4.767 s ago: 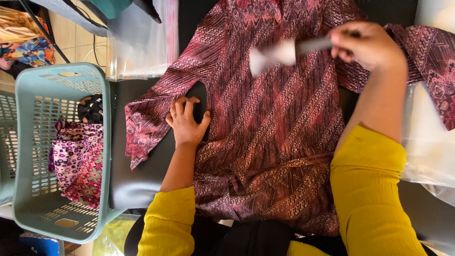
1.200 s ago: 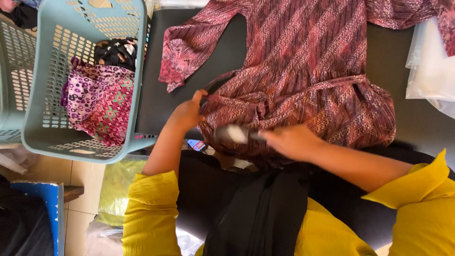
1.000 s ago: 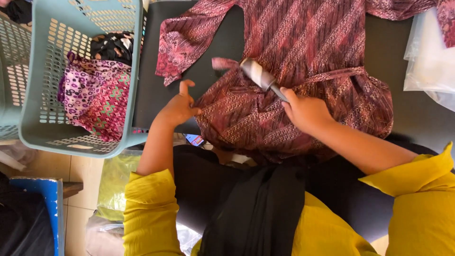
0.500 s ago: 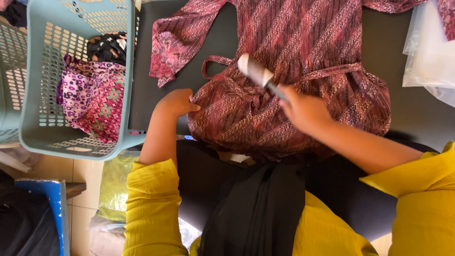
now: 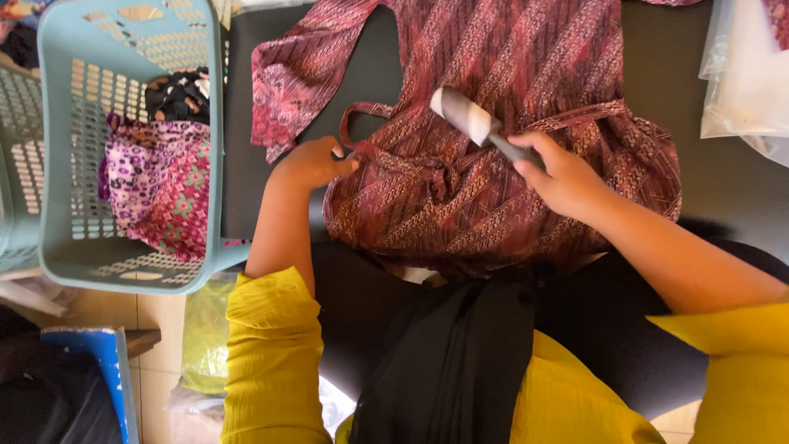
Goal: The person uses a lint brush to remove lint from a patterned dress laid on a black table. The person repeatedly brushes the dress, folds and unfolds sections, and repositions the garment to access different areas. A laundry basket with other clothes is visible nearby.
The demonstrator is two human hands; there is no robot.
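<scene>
The lint roller [image 5: 467, 122], gripped by the right hand [image 5: 563, 173], has been lifted off the maroon blouse [image 5: 493, 189], whose waist tie stays pinched by the left hand [image 5: 312, 162].

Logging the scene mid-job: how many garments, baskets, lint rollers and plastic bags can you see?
Garments: 3 — maroon dress, pink cloth, black cloth
Baskets: 2 — blue basket, second basket
Lint rollers: 1 — lint roller in right hand
Plastic bags: 1 — plastic bag
Total: 7
</scene>
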